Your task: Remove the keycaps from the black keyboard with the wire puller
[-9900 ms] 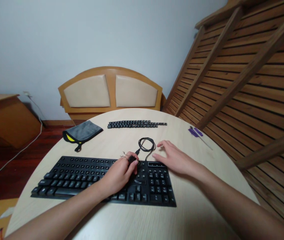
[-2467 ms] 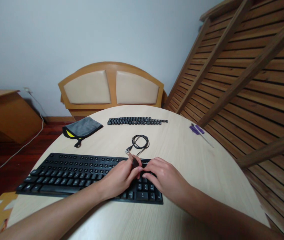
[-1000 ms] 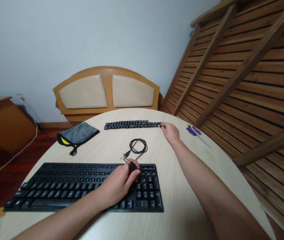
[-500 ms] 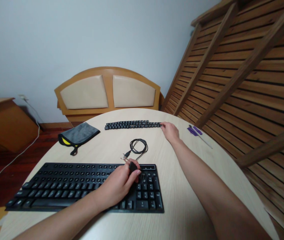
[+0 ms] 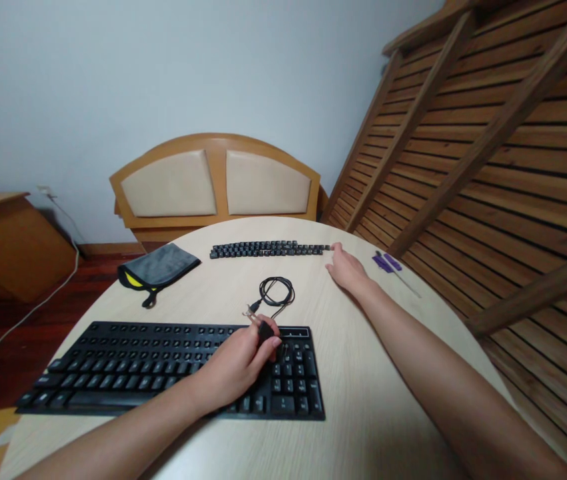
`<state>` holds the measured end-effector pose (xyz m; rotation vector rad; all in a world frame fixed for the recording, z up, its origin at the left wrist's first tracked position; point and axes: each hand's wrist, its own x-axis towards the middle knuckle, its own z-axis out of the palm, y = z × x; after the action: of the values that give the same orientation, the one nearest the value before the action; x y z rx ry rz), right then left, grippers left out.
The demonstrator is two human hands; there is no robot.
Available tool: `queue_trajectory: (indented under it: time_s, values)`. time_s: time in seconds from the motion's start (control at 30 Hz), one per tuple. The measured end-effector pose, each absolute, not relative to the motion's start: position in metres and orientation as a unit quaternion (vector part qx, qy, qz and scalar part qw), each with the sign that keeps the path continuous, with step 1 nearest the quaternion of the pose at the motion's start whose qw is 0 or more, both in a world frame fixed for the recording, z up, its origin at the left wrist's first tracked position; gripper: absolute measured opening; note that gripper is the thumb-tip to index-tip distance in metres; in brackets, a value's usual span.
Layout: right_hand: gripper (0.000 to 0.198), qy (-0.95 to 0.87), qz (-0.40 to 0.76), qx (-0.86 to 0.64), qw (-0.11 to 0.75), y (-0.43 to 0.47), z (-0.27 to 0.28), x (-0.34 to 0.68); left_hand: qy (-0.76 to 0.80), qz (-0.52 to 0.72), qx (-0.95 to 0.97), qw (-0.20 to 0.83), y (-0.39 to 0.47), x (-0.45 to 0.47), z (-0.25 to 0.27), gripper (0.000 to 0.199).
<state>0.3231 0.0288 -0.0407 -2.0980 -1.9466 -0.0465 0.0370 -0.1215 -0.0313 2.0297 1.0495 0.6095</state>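
My left hand [image 5: 240,357] is closed around the black handle of a keycap puller [image 5: 264,330], whose thin wire prongs stick out toward the far side. It rests over the right part of a black keyboard [image 5: 290,403], whose upper rows show bare switches while the lower rows and number pad carry keycaps. Across the table, my right hand [image 5: 347,268] has its index finger at the right end of long rows of loose black keycaps [image 5: 268,249]. Its thumb is apart from that finger, and a single keycap [image 5: 327,247] sits right beside the fingertip.
A coiled black cable [image 5: 277,291] lies behind the keyboard. A grey and yellow cloth [image 5: 160,265] is at the left, and purple brushes [image 5: 387,263] are at the right. The round table [image 5: 363,393] stands near a wooden headboard [image 5: 220,177] and slatted wood [image 5: 493,153].
My right hand has shifted slightly right and its thumb and index finger have parted. A keycap now shows at the row's right end. My left hand keeps its hold on the keycap puller.
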Motion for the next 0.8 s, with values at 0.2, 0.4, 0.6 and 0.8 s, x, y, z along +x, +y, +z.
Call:
queue_trajectory:
  time_s: [0.2, 0.4, 0.6, 0.8]
  values:
    - [0.03, -0.76, 0.029, -0.639, 0.116, -0.051, -0.018, 0.295, 0.411, 0.241, 0.798, 0.37, -0.122, 0.037, -0.033, 0.018]
    - [0.093, -0.871, 0.223, -0.424, 0.111, -0.121, -0.014, 0.283, 0.402, 0.252, 0.804, 0.358, -0.12, 0.037, -0.034, 0.017]
    - [0.123, -0.871, 0.31, -0.375, 0.073, -0.135, -0.025, 0.283, 0.397, 0.236, 0.826, 0.323, -0.126, 0.037, -0.027, 0.019]
    - [0.118, -0.865, 0.326, -0.37, 0.096, -0.135, -0.026, 0.27, 0.404, 0.217, 0.839, 0.292, -0.13, 0.036, -0.023, 0.018]
